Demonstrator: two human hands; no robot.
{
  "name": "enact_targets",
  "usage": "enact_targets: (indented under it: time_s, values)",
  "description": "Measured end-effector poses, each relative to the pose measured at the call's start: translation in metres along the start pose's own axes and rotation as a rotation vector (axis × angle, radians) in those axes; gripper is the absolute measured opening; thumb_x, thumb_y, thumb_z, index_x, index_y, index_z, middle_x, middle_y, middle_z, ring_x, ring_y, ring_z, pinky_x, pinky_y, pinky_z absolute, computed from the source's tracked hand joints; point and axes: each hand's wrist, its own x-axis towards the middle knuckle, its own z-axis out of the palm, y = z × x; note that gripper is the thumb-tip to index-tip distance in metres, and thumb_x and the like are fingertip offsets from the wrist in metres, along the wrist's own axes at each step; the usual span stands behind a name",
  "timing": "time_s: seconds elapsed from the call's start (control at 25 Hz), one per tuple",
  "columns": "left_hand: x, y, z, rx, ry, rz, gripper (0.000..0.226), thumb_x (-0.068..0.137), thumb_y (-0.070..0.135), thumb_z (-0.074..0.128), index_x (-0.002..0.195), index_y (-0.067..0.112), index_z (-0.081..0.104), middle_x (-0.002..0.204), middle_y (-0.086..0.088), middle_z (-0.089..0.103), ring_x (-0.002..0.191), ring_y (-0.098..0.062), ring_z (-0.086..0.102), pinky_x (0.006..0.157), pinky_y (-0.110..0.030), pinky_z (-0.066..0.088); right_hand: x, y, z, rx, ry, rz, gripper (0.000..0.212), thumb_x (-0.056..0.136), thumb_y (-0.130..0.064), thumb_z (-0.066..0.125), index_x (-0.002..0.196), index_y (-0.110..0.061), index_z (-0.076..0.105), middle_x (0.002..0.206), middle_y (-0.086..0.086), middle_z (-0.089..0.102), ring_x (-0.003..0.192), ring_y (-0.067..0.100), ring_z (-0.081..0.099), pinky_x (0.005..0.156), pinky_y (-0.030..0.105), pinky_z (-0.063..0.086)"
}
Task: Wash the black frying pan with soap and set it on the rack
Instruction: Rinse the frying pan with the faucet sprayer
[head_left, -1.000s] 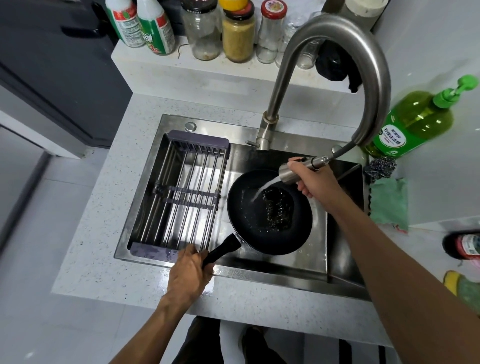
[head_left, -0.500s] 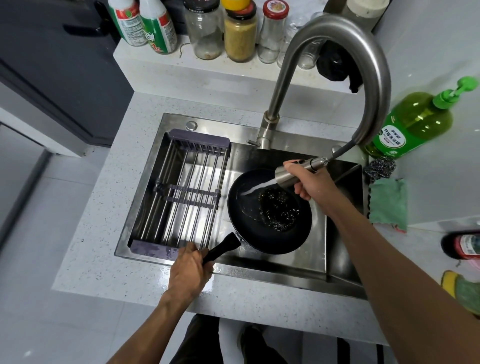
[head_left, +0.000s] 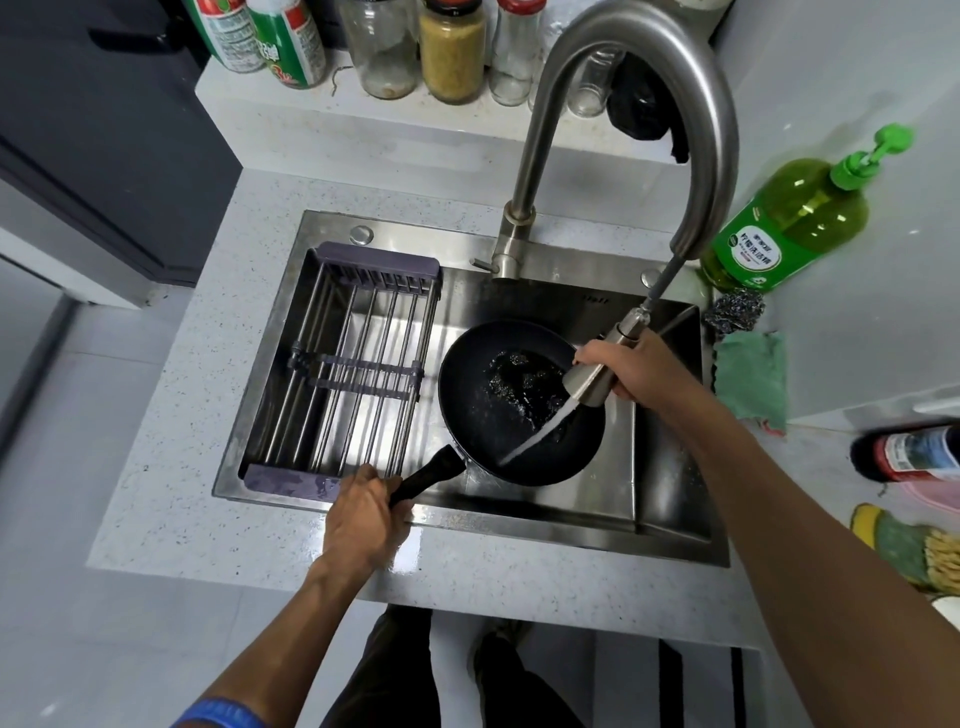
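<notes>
Speckled white counter (head_left: 171, 415) round a steel sink (head_left: 670, 535), and the black frying pan (head_left: 483, 410) sits inside it, just beside the rack (head_left: 358, 369). Left hand (head_left: 363, 525) curls its grip tight round the pan handle (head_left: 426, 480); right hand (head_left: 639, 371) wraps the pulled-out spray head (head_left: 592, 382). Big change: the jet has swung from the pan's far side to its near rim (chasing what looks like leftover residue). My read is a rinse still under way, with the rack to come.
</notes>
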Motion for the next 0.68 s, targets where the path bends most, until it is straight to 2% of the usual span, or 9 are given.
enact_targets:
  time_s: [0.08, 0.12, 0.24, 0.32, 0.4, 0.56, 0.68]
  values:
    - [0.0, 0.0, 0.001, -0.012, 0.006, -0.005, 0.025, 0.091, 0.036, 0.059, 0.109, 0.022, 0.069, 0.092, 0.003, 0.042, 0.089, -0.014, 0.04, 0.069, -0.025, 0.038, -0.001, 0.003, -0.008, -0.049, 0.028, 0.009, 0.034, 0.064, -0.043, 0.072, 0.067, -0.011, 0.061, 0.063, 0.011, 0.048, 0.055, 0.02, 0.047, 0.056, 0.03, 0.037]
    - [0.0, 0.0, 0.001, -0.016, 0.008, -0.008, 0.026, 0.09, 0.036, 0.059, 0.109, 0.022, 0.069, 0.093, 0.003, 0.042, 0.089, -0.014, 0.04, 0.07, -0.025, 0.038, -0.002, 0.004, -0.01, -0.069, 0.037, 0.009, 0.033, 0.063, -0.044, 0.072, 0.066, -0.014, 0.061, 0.062, 0.012, 0.049, 0.054, 0.021, 0.047, 0.056, 0.032, 0.037]
    - [0.0, 0.0, 0.001, -0.007, 0.007, -0.006, 0.025, 0.09, 0.036, 0.06, 0.109, 0.023, 0.069, 0.093, 0.004, 0.041, 0.089, -0.013, 0.037, 0.073, -0.025, 0.038, -0.002, 0.003, -0.007, -0.041, -0.011, 0.011, 0.04, 0.071, -0.044, 0.071, 0.064, -0.007, 0.059, 0.055, 0.017, 0.046, 0.043, 0.019, 0.039, 0.046, 0.026, 0.03]
    - [0.0, 0.0, 0.001, -0.008, 0.01, -0.003, 0.024, 0.091, 0.037, 0.059, 0.108, 0.023, 0.068, 0.094, 0.004, 0.041, 0.09, -0.012, 0.037, 0.073, -0.024, 0.037, 0.001, -0.004, 0.003, -0.021, -0.03, 0.021, 0.047, 0.079, -0.045, 0.07, 0.071, 0.001, 0.066, 0.057, 0.023, 0.054, 0.042, 0.018, 0.042, 0.043, 0.023, 0.031]
    - [0.0, -0.001, 0.001, -0.002, 0.006, 0.002, 0.025, 0.091, 0.037, 0.059, 0.109, 0.022, 0.067, 0.095, 0.003, 0.041, 0.09, -0.012, 0.036, 0.073, -0.023, 0.036, 0.004, -0.015, 0.016, 0.004, -0.016, 0.005, 0.043, 0.085, -0.043, 0.068, 0.079, 0.0, 0.071, 0.058, 0.017, 0.058, 0.043, 0.017, 0.047, 0.044, 0.023, 0.034]
    - [0.001, -0.001, 0.001, -0.001, -0.003, -0.019, 0.024, 0.091, 0.037, 0.058, 0.109, 0.023, 0.067, 0.096, 0.003, 0.04, 0.093, -0.013, 0.035, 0.074, -0.026, 0.041, 0.01, -0.024, 0.037, 0.035, 0.072, -0.087, 0.025, 0.088, -0.04, 0.067, 0.096, -0.017, 0.074, 0.057, 0.007, 0.061, 0.048, 0.014, 0.054, 0.044, 0.023, 0.04]
    - [0.001, -0.001, 0.001, -0.013, -0.021, -0.04, 0.023, 0.09, 0.036, 0.059, 0.108, 0.024, 0.067, 0.094, 0.004, 0.039, 0.091, -0.012, 0.037, 0.069, -0.024, 0.04, 0.014, -0.027, 0.046, 0.072, 0.134, -0.13, 0.014, 0.088, -0.036, 0.069, 0.094, -0.023, 0.07, 0.058, 0.003, 0.062, 0.049, 0.01, 0.056, 0.046, 0.02, 0.043]
